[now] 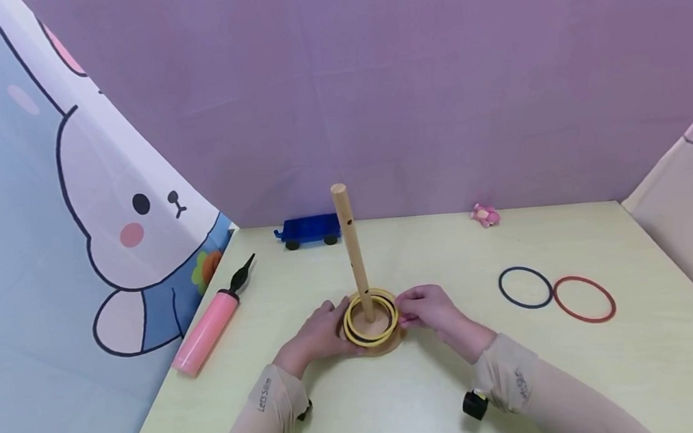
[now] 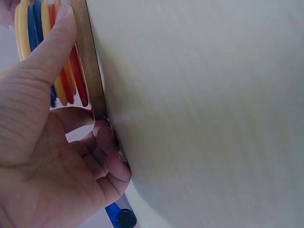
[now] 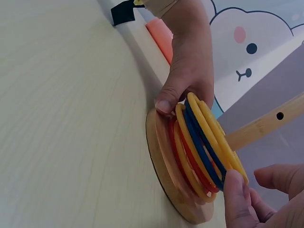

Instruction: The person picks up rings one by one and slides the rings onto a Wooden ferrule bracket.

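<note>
A wooden peg (image 1: 353, 250) stands upright on a round wooden base (image 3: 166, 166) in the middle of the table. Yellow, blue and red rings lie stacked around its foot, the top yellow rings (image 3: 211, 128) slightly tilted. My left hand (image 1: 322, 332) grips the base's left edge; its thumb (image 2: 57, 42) presses the upper side near the rings and the other fingers curl by the rim. On the right side, my right hand (image 1: 431, 309) pinches the edge of the upper rings, thumb (image 3: 236, 194) against them. Part of its fingers is hidden in the head view.
A blue ring (image 1: 527, 305) and a red ring (image 1: 586, 320) lie side by side at the right. A pink hand pump (image 1: 208, 332) lies at the left. Along the back are a blue toy wagon (image 1: 310, 229) and a small pink toy figure (image 1: 485, 215), before a purple cloth backdrop (image 1: 372, 90).
</note>
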`<state>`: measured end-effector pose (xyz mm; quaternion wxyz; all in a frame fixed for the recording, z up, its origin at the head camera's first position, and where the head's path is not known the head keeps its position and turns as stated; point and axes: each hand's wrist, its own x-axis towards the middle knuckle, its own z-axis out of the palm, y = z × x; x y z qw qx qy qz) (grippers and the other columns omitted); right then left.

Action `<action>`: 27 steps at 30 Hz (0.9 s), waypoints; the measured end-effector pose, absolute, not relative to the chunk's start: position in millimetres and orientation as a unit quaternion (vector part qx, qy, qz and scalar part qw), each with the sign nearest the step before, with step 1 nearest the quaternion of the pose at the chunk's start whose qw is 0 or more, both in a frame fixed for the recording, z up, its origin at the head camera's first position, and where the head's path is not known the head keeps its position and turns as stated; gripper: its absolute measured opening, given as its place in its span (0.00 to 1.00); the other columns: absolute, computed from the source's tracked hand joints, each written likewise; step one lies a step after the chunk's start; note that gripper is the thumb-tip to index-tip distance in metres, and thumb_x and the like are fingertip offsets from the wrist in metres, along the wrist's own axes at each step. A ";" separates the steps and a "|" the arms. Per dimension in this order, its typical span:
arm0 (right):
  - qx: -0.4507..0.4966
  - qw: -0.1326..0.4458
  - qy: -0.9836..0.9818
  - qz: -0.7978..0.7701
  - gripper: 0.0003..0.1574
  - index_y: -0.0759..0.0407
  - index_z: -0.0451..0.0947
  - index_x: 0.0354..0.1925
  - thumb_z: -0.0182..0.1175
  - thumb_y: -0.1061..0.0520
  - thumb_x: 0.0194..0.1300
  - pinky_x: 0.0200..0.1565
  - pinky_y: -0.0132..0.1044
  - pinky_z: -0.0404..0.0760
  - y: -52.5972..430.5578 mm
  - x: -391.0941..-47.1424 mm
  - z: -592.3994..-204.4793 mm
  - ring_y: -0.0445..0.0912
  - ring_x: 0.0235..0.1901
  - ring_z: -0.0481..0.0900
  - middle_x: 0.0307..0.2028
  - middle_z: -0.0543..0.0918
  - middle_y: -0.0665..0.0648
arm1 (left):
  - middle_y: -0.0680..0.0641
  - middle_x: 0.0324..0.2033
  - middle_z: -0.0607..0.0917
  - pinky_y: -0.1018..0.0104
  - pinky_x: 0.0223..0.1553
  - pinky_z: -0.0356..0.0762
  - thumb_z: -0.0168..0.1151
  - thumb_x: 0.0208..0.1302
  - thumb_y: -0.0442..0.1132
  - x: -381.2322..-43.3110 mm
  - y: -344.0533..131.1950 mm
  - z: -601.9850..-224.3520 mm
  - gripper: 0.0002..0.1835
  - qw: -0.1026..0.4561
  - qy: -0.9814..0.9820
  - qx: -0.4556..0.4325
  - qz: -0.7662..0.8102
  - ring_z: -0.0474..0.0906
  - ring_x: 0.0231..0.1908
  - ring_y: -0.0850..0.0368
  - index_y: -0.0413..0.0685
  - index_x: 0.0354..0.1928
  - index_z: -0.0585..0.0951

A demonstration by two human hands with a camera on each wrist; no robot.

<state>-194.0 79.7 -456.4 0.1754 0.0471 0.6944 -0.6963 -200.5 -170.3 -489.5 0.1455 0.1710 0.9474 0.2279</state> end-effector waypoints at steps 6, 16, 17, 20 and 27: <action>0.045 0.155 0.713 -0.682 0.13 0.78 0.76 0.46 0.57 0.69 0.64 0.37 0.42 0.83 91.7 -191.0 -453.4 0.49 0.27 0.83 0.37 0.83 0.68 | 0.49 0.39 0.70 0.57 0.46 0.69 0.77 0.40 0.65 -200.0 -169.9 -488.7 0.63 0.141 0.948 0.173 0.229 0.67 0.40 0.54 0.48 0.76 0.56; 0.033 0.141 0.733 -0.664 0.20 0.79 0.72 0.53 0.57 0.66 0.68 0.38 0.39 0.83 135.2 -185.0 -445.0 0.51 0.34 0.83 0.44 0.80 0.70 | 0.48 0.41 0.70 0.57 0.47 0.69 0.77 0.41 0.64 -200.5 -169.5 -489.2 0.62 0.149 0.950 0.165 0.219 0.67 0.41 0.54 0.49 0.76 0.56; 0.031 0.139 0.734 -0.663 0.20 0.80 0.72 0.54 0.57 0.66 0.68 0.38 0.39 0.83 140.4 -184.3 -444.7 0.51 0.35 0.83 0.44 0.80 0.69 | 0.48 0.41 0.70 0.57 0.47 0.69 0.77 0.41 0.64 -200.6 -169.6 -489.0 0.62 0.151 0.950 0.163 0.219 0.67 0.41 0.54 0.50 0.76 0.55; 0.032 0.135 0.739 -0.659 0.22 0.79 0.71 0.55 0.57 0.65 0.68 0.39 0.38 0.83 155.7 -181.3 -442.2 0.50 0.35 0.83 0.43 0.81 0.66 | 0.49 0.42 0.70 0.57 0.47 0.70 0.77 0.42 0.63 -200.6 -169.9 -488.7 0.62 0.154 0.950 0.161 0.219 0.67 0.42 0.54 0.50 0.76 0.55; 0.041 0.123 0.742 -0.657 0.25 0.81 0.68 0.57 0.58 0.63 0.68 0.39 0.36 0.83 192.4 -173.7 -437.4 0.47 0.34 0.83 0.35 0.82 0.55 | 0.49 0.41 0.70 0.58 0.46 0.69 0.77 0.42 0.63 -200.9 -169.3 -489.2 0.62 0.159 0.948 0.159 0.223 0.67 0.41 0.54 0.51 0.76 0.55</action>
